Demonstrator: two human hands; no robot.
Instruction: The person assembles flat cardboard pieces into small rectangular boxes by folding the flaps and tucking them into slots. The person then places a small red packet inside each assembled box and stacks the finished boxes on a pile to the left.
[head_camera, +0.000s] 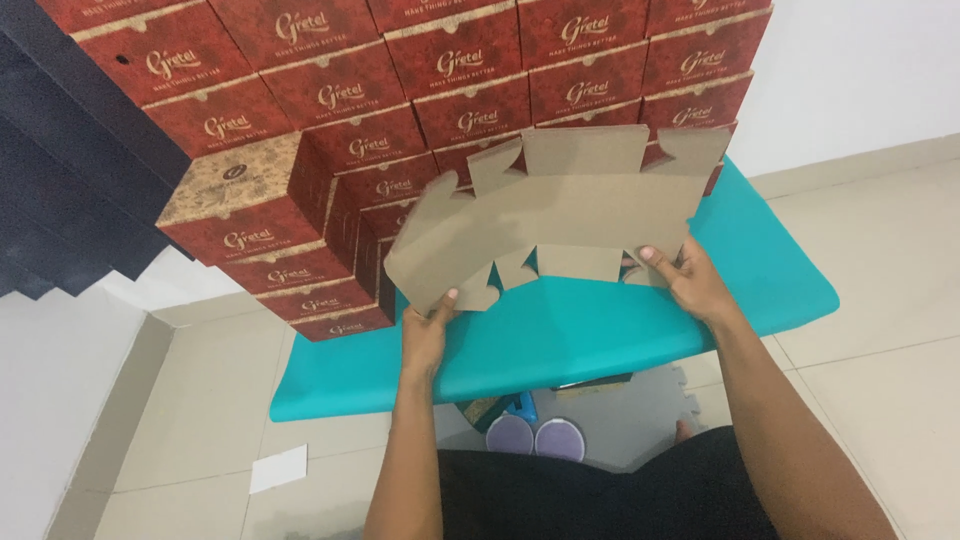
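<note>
We hold a flat, unfolded cardboard box blank (560, 215) up in front of us, its plain brown inner face toward the camera and its long axis running left to right, tilted so the right end sits higher. Our left hand (428, 335) pinches the lower left corner, thumb on the near face, the grip closed on the card; our right hand (690, 280) clasps the lower right edge the same way, thumb laid across a flap. Both hands sit below the blank, well apart, one at each end, so neither is nearer than the other. The blank hangs over a teal worktop (600, 325) (its surface bare where we can see it). Behind it rises a wall of stacked red boxes (450, 70) with gold trim, all closed, so we cannot tell what, if anything, is in them; one red box (245, 195) juts out of the stack at the left with its patterned top showing. On the tiled floor (880, 260) lies a white sheet of paper (278, 468), and under the worktop we glimpse two purple round items (535, 437).
</note>
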